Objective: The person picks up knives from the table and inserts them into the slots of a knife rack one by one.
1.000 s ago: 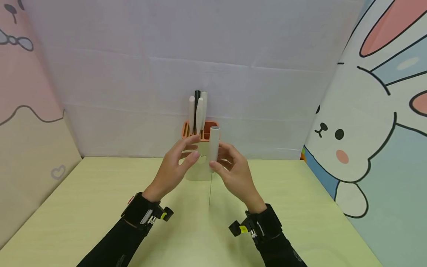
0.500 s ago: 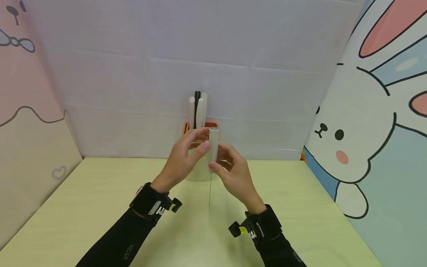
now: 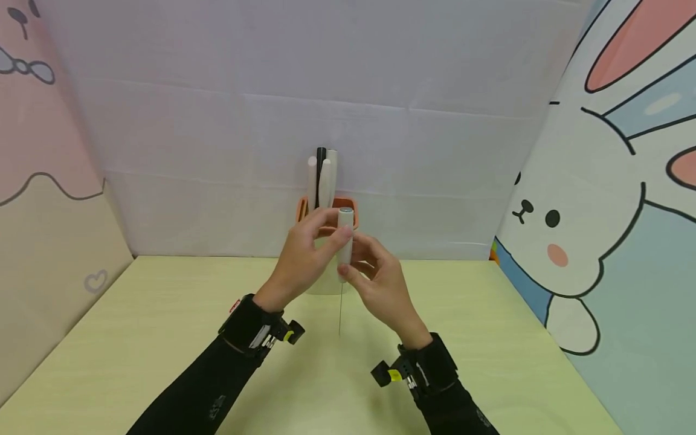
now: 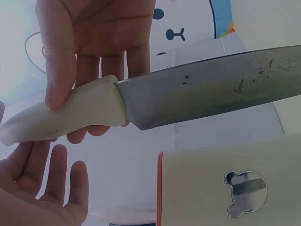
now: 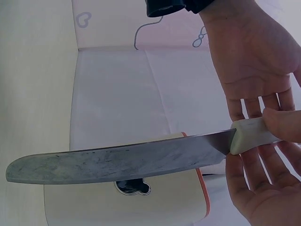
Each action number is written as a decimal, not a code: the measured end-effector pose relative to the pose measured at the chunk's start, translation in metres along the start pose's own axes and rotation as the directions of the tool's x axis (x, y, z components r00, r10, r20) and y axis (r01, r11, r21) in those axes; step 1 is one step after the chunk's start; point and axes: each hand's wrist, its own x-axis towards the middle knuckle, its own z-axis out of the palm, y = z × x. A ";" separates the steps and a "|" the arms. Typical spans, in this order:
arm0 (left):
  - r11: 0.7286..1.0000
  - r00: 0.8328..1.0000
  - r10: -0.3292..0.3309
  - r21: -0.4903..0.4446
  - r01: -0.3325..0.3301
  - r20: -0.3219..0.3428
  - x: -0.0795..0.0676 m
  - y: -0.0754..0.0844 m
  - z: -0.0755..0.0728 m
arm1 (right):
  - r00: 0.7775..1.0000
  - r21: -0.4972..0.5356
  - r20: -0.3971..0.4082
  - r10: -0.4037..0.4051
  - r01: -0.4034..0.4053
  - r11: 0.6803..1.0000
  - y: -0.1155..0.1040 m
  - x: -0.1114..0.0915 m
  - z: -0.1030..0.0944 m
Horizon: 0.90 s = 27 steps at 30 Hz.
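A kitchen knife with a pale handle [image 3: 345, 217] is upright, its thin blade edge pointing down in the head view. My right hand [image 3: 386, 290] grips the lower handle beside the blade, thumb in front and fingers behind. Higher up, my left hand [image 3: 299, 260] pinches the handle near its top end between thumb and index finger. Dark smudges mark the broad steel blade [image 4: 207, 89] in the left wrist view. Behind the hands stands a cream knife block [image 3: 325, 284] with an orange top, partly hidden; a bear-shaped cutout [image 4: 249, 195] shows on its front.
Several white handles [image 3: 325, 181] and a black handle [image 3: 321, 157] rise from the block's left side. A pale yellow table [image 3: 163, 338] lies beneath. White sheeting [image 3: 217, 139] forms the back wall, with cartoon panels at both sides.
My left hand has moved right from beside the knife and now pinches its upper handle. The knife has shifted slightly left; my right hand keeps its hold.
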 end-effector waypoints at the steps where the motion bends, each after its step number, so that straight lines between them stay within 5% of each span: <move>1: 1.000 1.000 0.004 0.002 -0.004 -0.003 0.000 0.000 0.001 | 1.000 0.000 -0.001 -0.001 0.001 1.000 0.000 0.000 0.000; 27: 0.995 0.997 0.066 0.073 -0.063 -0.038 0.003 0.003 0.003 | 0.999 0.002 0.014 0.051 -0.051 0.999 -0.002 0.001 -0.003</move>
